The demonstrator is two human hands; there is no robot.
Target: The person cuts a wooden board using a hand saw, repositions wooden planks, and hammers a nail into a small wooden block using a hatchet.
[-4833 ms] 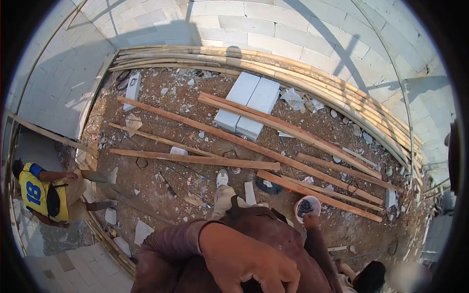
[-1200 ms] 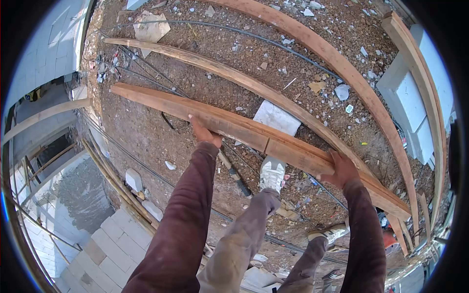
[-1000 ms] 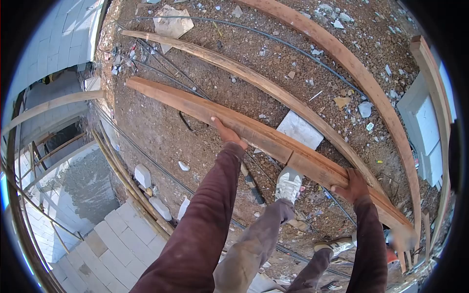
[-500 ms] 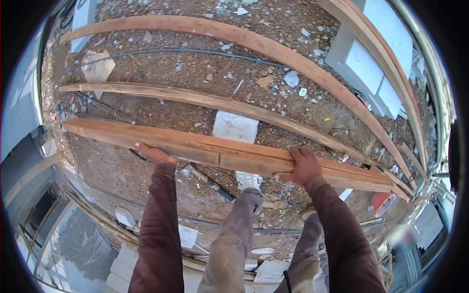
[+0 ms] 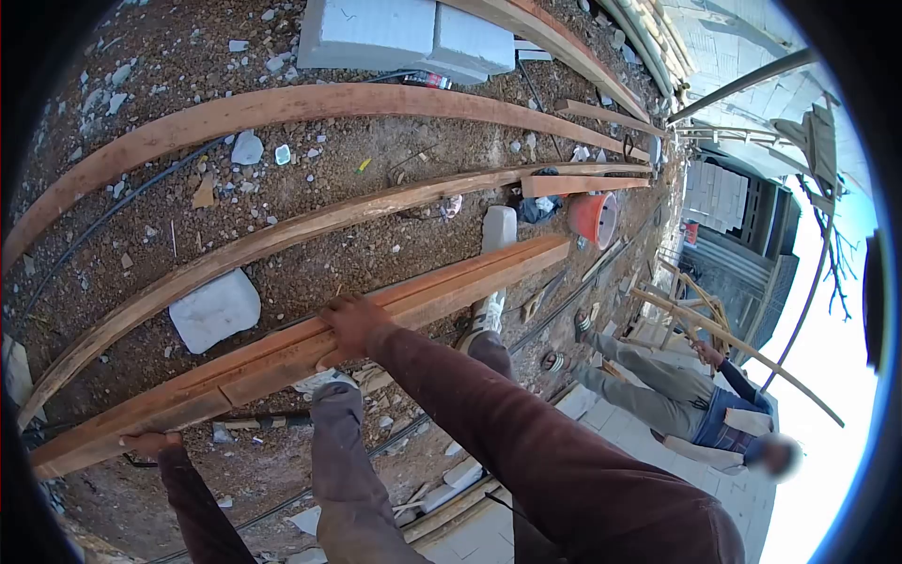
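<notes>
Both hands are on a reddish-brown wooden beam (image 5: 268,367) that slants up to the right across the head view. A long groove or seam runs along its upper side, and a short dark cut marks its near face. My right hand (image 5: 355,327) is closed over the beam around mid-length, fingers across the top and thumb on the near side. Near the beam's left end, my left hand (image 5: 152,444) grips the lower near edge; part of its fingers is hidden. A whitish block (image 5: 216,310) lies on the dirt just beyond the beam.
Two long planks, a nearer one (image 5: 310,221) and a farther one (image 5: 282,101), lie beyond. White blocks (image 5: 376,38) sit at the top. An orange-red bucket (image 5: 594,221) is past the beam's right end. Another person (image 5: 714,418) at right holds a pole (image 5: 733,343). Rubble covers the ground.
The view has swung to the right, bringing the bucket and the other person into fuller sight. The beam now appears tilted up to the right, with both hands still on it.
</notes>
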